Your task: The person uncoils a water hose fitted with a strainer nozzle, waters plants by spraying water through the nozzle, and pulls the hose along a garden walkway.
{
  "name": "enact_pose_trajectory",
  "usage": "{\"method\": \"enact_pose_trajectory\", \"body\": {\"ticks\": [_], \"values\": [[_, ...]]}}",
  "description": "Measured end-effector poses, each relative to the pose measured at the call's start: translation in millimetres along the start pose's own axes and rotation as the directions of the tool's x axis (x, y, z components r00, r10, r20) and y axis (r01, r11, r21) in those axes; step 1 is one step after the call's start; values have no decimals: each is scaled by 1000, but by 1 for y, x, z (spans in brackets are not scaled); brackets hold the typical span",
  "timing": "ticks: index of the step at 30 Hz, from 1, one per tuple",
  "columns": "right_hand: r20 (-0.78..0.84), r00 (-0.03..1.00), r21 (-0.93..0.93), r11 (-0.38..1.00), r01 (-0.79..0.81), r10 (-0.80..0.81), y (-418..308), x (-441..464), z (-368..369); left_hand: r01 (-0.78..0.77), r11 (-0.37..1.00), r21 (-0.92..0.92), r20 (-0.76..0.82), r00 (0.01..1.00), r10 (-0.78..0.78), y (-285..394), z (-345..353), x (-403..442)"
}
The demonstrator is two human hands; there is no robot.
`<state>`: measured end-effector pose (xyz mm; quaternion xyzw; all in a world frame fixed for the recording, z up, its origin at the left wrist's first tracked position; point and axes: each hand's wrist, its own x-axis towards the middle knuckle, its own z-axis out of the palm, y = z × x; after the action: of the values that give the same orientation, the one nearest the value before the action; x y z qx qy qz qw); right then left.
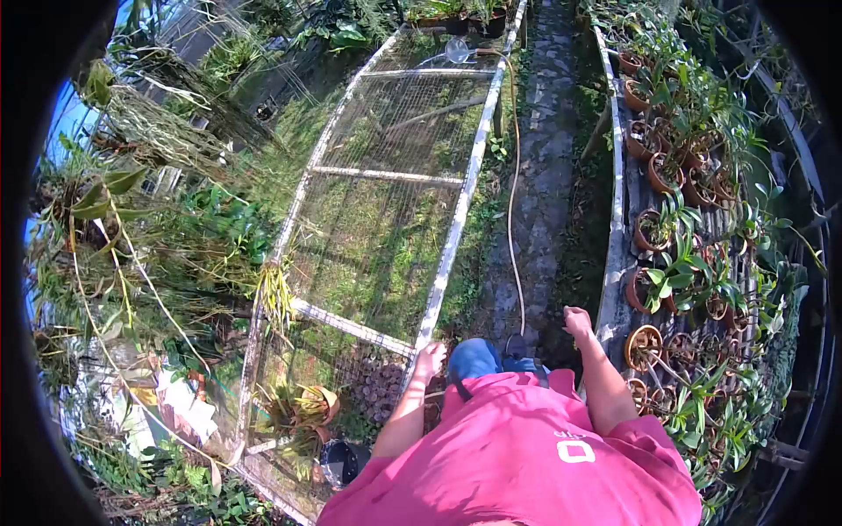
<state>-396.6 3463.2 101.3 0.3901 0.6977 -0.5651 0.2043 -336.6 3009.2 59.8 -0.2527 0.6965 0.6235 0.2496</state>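
Observation:
Near the lower right corner of a wire-mesh bench frame (pixel 453 230) is my left hand (pixel 430 360), its fingers curled in; whether it holds or touches anything is too small to make out. My right hand (pixel 576 321) hangs over the path beside the right bench's pale edge (pixel 617 202), with its fingers curled and nothing visible in them. Between my hands, a thin hose (pixel 511 202) runs along the stone path (pixel 545 167) from my feet toward the far end of the mesh bench.
Potted plants (pixel 645 346) line the slatted bench at right. A clear watering can (pixel 458 51) and dark pots (pixel 489 22) stand at the mesh bench's far end. A tipped clay pot (pixel 320 405) and a black pot (pixel 342 462) are at lower left. Hanging plants fill the left.

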Motion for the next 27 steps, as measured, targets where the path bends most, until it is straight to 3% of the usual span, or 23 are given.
{"method": "enact_pose_trajectory", "body": {"ticks": [1,5,7,12,15,18,23,24,27], "values": [[16,999,-180,983,-47,51,-12,-9,-11,2,999,43,60,998,-4,-19,-6,10],[-12,976,-28,976,-216,216,-5,24,-15,12,904,427,107,992,-63,-19,-8,-13],[120,964,96,964,-249,237,-16,49,-16,61,844,533,117,983,-145,-12,-7,-9],[98,980,306,932,-195,172,-78,131,-20,25,769,639,153,975,-159,24,11,74],[-88,977,253,953,-166,193,-118,184,-26,-46,723,689,197,972,-126,70,18,142],[-199,975,432,902,-3,99,-172,237,-34,-105,679,727,231,968,-97,129,30,199],[-154,988,369,929,26,34,-265,316,-54,-182,581,793,271,960,-68,214,53,277],[-138,989,362,932,9,44,-295,324,-53,-145,587,797,238,968,-84,232,62,294],[-17,1000,372,928,13,-8,-343,380,-66,180,730,659,11,969,-248,280,97,332]]}}
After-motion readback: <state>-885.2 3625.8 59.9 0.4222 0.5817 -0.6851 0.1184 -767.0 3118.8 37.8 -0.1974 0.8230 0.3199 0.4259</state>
